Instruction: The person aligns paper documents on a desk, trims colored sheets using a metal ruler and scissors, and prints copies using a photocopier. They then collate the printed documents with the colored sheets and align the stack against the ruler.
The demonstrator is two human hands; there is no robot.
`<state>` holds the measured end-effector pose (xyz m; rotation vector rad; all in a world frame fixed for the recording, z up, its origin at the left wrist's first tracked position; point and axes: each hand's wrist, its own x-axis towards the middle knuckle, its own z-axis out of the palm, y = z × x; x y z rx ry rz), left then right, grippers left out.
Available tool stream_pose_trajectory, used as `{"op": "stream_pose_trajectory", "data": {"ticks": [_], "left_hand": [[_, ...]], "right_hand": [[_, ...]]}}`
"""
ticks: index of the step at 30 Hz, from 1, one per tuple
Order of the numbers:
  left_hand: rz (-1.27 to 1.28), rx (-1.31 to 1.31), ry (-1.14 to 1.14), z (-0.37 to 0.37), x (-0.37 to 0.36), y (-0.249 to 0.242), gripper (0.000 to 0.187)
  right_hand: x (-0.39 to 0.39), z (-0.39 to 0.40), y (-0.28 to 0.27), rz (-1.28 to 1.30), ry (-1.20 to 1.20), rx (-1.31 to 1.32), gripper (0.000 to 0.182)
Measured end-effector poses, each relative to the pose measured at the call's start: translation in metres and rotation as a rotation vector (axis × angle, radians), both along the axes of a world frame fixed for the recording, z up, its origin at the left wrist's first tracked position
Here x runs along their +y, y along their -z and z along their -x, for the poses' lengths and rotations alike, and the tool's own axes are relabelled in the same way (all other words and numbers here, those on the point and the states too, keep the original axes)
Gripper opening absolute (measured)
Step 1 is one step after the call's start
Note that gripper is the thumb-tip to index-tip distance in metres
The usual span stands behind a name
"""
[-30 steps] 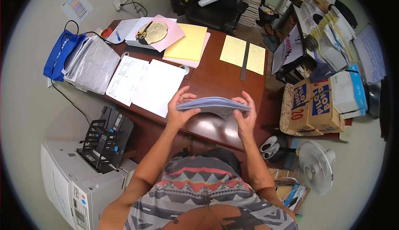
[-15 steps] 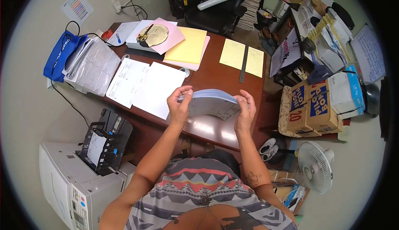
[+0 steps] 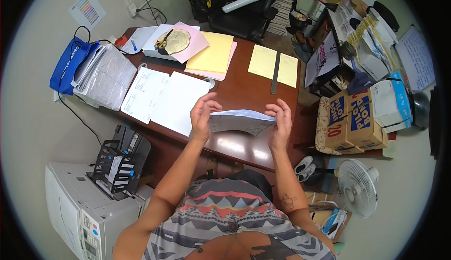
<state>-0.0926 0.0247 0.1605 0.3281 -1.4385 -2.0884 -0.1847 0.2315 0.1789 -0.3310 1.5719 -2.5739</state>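
Observation:
A stack of printed paper sheets (image 3: 242, 121) stands on its long edge over the near side of the desk, slightly bowed. My left hand (image 3: 203, 115) is at its left end, palm inward, with curled fingers reaching past the top edge. At the opposite end, my right hand (image 3: 280, 123) has its palm toward the stack and its fingers raised and slightly apart. The sheets are held between the two hands. Left of them, white printed sheets (image 3: 181, 101) lie on the brown desk (image 3: 235, 95).
Yellow sheets (image 3: 263, 65) lie under a dark ruler (image 3: 276, 74). Scissors (image 3: 163, 42) rest on a pile at the back left, near a yellow folder (image 3: 211, 53). A printing machine (image 3: 70, 203) stands at left; cartons (image 3: 352, 119) and a fan (image 3: 357, 187) are at right.
Both hands have loosened from a finger grip on the upper corners to palms at the ends. The stack has dropped slightly, moved a little right and become less arched.

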Motion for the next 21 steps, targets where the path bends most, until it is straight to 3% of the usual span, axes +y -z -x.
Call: {"op": "stream_pose_trajectory", "data": {"ticks": [2, 4, 6, 10, 11, 14, 15, 19, 21], "left_hand": [[0.195, 0.194, -0.140, -0.001, 0.005, -0.002, 0.038], [0.147, 0.133, -0.082, -0.007, 0.003, 0.026, 0.033], [0.253, -0.183, 0.089, -0.007, 0.002, 0.045, 0.027], [0.124, -0.206, 0.041, -0.005, -0.001, 0.039, 0.018], [0.218, -0.198, 0.073, -0.007, -0.006, 0.036, 0.020], [0.146, -0.147, -0.006, 0.002, 0.001, 0.041, 0.030], [0.295, -0.275, 0.054, 0.002, 0.000, 0.041, 0.044], [0.150, -0.128, -0.010, 0.004, 0.007, 0.036, 0.038], [0.142, -0.215, 0.049, 0.008, 0.004, 0.045, 0.041]], "right_hand": [[0.002, -0.003, 0.002, -0.057, 0.003, 0.116, 0.037], [0.005, -0.005, 0.020, -0.112, 0.004, 0.230, 0.035], [0.008, 0.002, 0.050, -0.289, -0.186, 0.100, 0.028], [0.011, 0.008, 0.044, -0.278, -0.111, 0.150, 0.019], [0.010, 0.006, 0.041, -0.280, -0.110, 0.143, 0.019], [0.010, 0.006, 0.044, -0.285, -0.103, 0.085, 0.017], [0.009, 0.008, 0.050, -0.341, -0.107, 0.118, 0.019], [0.009, 0.010, 0.058, -0.319, -0.077, 0.133, 0.021], [0.008, 0.010, 0.060, -0.333, -0.111, 0.133, 0.021]]}}
